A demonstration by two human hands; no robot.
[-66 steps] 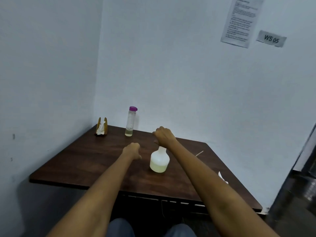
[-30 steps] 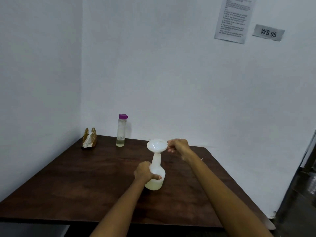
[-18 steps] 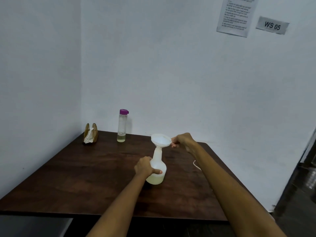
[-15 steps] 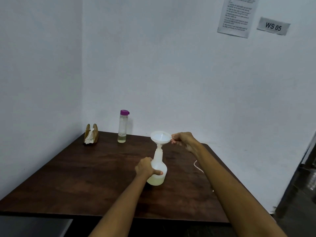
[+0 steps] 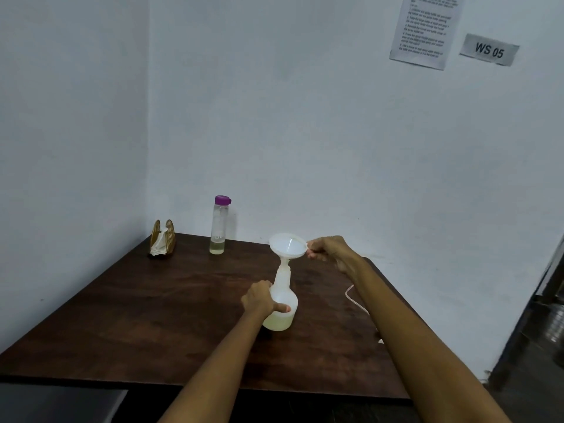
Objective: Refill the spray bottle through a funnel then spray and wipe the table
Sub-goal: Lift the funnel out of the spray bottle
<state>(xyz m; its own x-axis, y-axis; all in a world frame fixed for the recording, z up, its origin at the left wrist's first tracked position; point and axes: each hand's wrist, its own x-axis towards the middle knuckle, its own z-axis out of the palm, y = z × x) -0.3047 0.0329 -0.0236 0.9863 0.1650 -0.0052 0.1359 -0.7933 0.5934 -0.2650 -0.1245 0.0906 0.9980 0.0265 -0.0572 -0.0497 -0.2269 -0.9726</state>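
Your left hand (image 5: pixel 262 300) grips the upright bottle (image 5: pixel 282 303) on the desk (image 5: pixel 171 303); your right hand (image 5: pixel 328 249) pinches the funnel (image 5: pixel 288 246) rim at 3 o'clock, spout pointing down into the neck.

Brightness: dim, flat indoor light, bluish cast on the walls (image 5: pixel 305 117).
Source: not in frame; seems overhead and diffuse.
Shadows: soft. Faint one on the wall right of the clear bottle (image 5: pixel 219 227); dark band under the worktop (image 5: pixel 152 315) front edge.
Glare: none; dull sheen on the worktop only.
Focus: soft overall, compression smear. Small text on the wall notice (image 5: pixel 424 29) unreadable; "WS 05" label (image 5: pixel 489 50) legible.
Distortion: wide-angle; wall corner and right-side frame lean, forearms stretched at the bottom edge.
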